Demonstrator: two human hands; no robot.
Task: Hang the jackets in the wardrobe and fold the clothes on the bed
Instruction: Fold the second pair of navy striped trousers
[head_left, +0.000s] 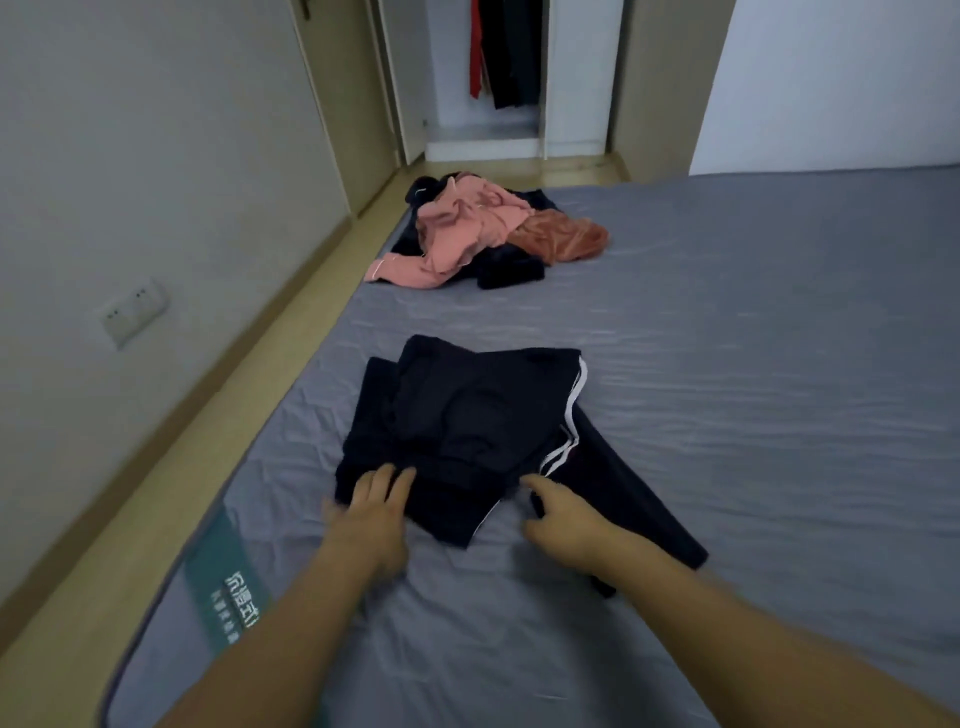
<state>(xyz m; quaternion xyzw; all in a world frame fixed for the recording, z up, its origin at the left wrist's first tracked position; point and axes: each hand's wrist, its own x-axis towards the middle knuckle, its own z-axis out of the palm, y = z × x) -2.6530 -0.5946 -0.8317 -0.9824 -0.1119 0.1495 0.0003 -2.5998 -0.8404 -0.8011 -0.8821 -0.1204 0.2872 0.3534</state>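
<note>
From my head view, my left hand (371, 506) lies flat with straight fingers on the near left edge of the dark folded trousers (467, 426) on the grey bed (753, 364). My right hand (558, 514) hovers at their near right edge, fingers loosely spread, gripping nothing. A pink and dark pile of clothes (483, 228) lies far on the bed. Beyond it, jackets (506, 49) hang in the open wardrobe (576, 78).

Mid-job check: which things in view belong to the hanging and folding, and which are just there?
Part of the job:
- dark folded clothes, left hand resting on them, right hand at their edge
- unfolded pile of pink and dark clothes
- wardrobe with hung clothes
- bed

Just there:
- wall socket
- green mattress label
</note>
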